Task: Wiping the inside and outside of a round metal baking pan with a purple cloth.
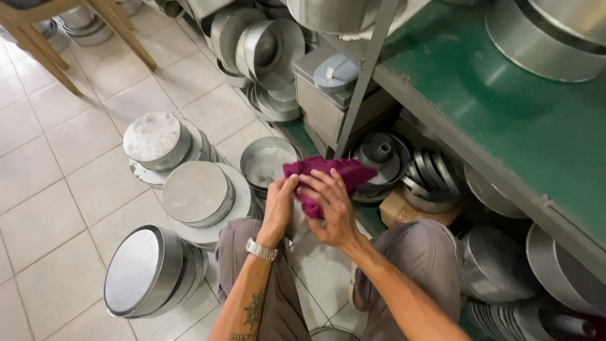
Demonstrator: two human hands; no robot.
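A dark magenta cloth (pixel 331 172) is bunched between both hands above my knees. My right hand (pixel 329 205) presses flat on the cloth, fingers spread over it. My left hand (pixel 279 208), with a metal watch on the wrist, grips the edge of a round metal pan (pixel 297 222) that is mostly hidden behind the hands and cloth. An open round metal pan (pixel 265 161) stands on the floor just beyond the hands.
Stacks of upturned round metal pans (pixel 196 192) (pixel 154 142) (pixel 148 271) stand on the white tiled floor at left. A green-topped metal shelf (pixel 505 113) runs along the right, with ring moulds (pixel 379 155) and more pans beneath. Wooden chair legs (pixel 44 44) stand at top left.
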